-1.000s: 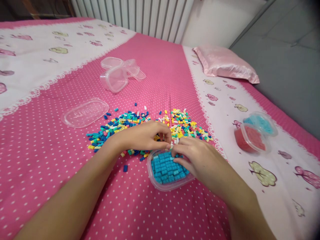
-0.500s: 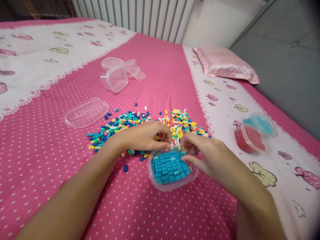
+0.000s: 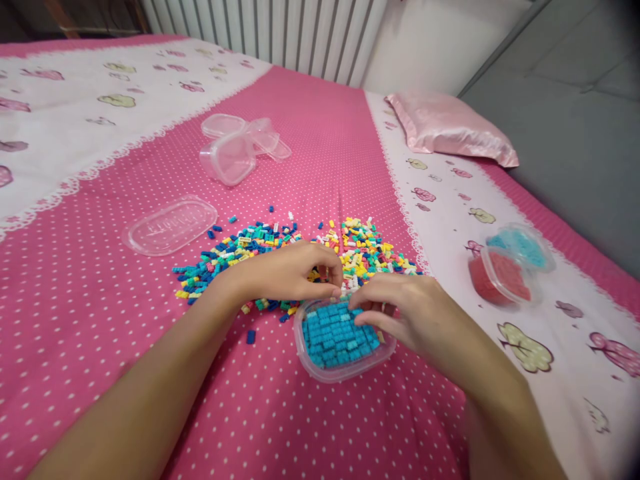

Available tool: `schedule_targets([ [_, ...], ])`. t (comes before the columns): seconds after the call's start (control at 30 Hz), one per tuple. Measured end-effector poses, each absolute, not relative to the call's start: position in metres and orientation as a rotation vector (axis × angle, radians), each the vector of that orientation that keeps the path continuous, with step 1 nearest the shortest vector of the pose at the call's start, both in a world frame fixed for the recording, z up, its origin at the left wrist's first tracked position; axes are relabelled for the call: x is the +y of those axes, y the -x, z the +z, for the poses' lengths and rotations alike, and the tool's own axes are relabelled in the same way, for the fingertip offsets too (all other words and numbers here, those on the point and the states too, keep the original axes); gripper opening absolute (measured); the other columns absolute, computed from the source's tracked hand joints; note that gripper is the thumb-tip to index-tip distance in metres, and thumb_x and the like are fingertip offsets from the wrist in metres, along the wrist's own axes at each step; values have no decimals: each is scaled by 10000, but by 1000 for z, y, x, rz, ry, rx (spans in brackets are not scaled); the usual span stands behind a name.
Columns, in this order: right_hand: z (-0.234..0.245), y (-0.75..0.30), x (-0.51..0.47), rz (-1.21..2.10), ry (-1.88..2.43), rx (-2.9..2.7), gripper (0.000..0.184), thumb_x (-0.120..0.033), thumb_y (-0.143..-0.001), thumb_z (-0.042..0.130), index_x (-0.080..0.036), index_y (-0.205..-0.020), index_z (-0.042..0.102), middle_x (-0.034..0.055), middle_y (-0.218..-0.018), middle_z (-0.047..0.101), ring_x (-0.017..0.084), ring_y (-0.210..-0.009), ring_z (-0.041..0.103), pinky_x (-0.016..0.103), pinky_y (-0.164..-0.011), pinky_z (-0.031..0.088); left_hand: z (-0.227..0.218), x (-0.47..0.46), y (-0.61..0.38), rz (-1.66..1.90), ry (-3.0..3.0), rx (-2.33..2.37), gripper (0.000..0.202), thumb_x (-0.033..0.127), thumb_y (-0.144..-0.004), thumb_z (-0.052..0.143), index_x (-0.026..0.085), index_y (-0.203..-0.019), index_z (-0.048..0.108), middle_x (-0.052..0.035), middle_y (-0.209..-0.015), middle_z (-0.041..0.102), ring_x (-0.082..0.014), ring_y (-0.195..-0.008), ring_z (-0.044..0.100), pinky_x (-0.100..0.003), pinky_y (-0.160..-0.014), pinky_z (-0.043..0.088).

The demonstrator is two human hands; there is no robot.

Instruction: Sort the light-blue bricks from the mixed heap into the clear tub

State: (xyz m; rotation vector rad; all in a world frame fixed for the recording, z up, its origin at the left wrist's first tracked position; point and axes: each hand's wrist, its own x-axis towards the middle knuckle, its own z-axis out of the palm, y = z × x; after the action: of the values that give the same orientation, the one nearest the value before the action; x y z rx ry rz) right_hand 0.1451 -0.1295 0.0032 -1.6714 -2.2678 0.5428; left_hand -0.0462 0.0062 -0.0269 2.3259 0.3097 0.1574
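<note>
A clear plastic container (image 3: 327,375) holds tightly packed rows of blue toy bricks (image 3: 340,337), with a few paler ones among them. At its back rim, my left hand (image 3: 310,270) is closed, thumb and curled forefinger in a pinch; whatever they hold is too small to make out. My right hand (image 3: 405,303) reaches over the container's right side with thumb and fingertips drawn together at the top of the blue bricks. What lies between those fingertips is hidden. Behind both hands spreads a pile of loose multicoloured bricks (image 3: 365,243).
A clear lid (image 3: 173,225) lies left of the pile, and clear containers with lids (image 3: 233,157) are farther back. At right stand a container of red bricks (image 3: 503,277) and one of light blue bricks (image 3: 523,247). A pink pillow (image 3: 447,127) rests at the back.
My right hand has moved left and slightly down over the blue bricks, and its thumb and fingers are closer together. My left hand has barely moved.
</note>
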Motion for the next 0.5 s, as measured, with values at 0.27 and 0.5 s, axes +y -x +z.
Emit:
schedule_targets([
  [0.27,7,-154,-131,473,1671,-2134,161,-114,-886,668,-251,-913,749,9,-931,653,122,-763,633,260,-687,486,-27,6,46,170,-2321,317,169,284,-889,616,162,-945,719,-35,-928,717,-135,-842,629,-250,-752,442],
  [0.5,9,-151,-133,479,1593,-2167,243,-62,-928,571,-236,-904,739,-1,-952,696,123,-865,665,263,-773,489,-27,6,46,154,-2320,327,182,312,-903,618,168,-957,715,-32,-943,715,-134,-855,628,-249,-765,444],
])
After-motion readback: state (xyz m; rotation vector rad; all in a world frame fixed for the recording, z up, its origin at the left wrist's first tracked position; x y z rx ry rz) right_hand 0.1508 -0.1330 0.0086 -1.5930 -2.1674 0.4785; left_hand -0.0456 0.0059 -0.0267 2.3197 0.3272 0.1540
